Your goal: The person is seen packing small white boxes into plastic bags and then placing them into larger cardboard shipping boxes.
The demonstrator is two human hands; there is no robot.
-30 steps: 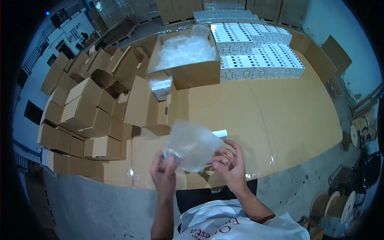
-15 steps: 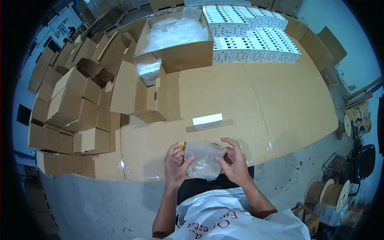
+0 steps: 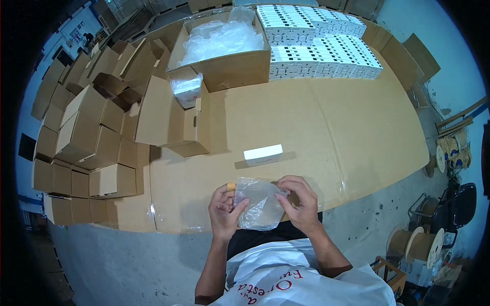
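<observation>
Brown cardboard sheeting covers the whole table (image 3: 326,127), taped at the near edge. Grey concrete floor below it, light blue walls at the sides. Wooden cable spools (image 3: 414,244) sit on the floor at the lower right.

On the table's left side, a heap of folded brown cartons (image 3: 87,148), some open-flapped. One open carton (image 3: 178,120) stands nearer the middle with a bagged item in it. At the far edge, a big open box (image 3: 220,53) is filled with clear plastic bags. Just right of it, rows of small white boxes (image 3: 319,43) are stacked tight. A single white box (image 3: 263,154) lies alone on the cardboard, just beyond the hands and apart from them.

Both hands are at the near table edge, in front of the person's torso, holding a clear plastic bag (image 3: 260,206) between them. Left hand (image 3: 224,209) is half curled, thumb lying across the bag's left side, fingers behind it; a tan strip wraps one fingertip. Right hand (image 3: 300,204) is curled over the bag's upper right corner, fingertips pinching the top edge, thumb against the front. Bag is crumpled, hanging slightly over the table edge. Cannot tell if anything is inside it.
</observation>
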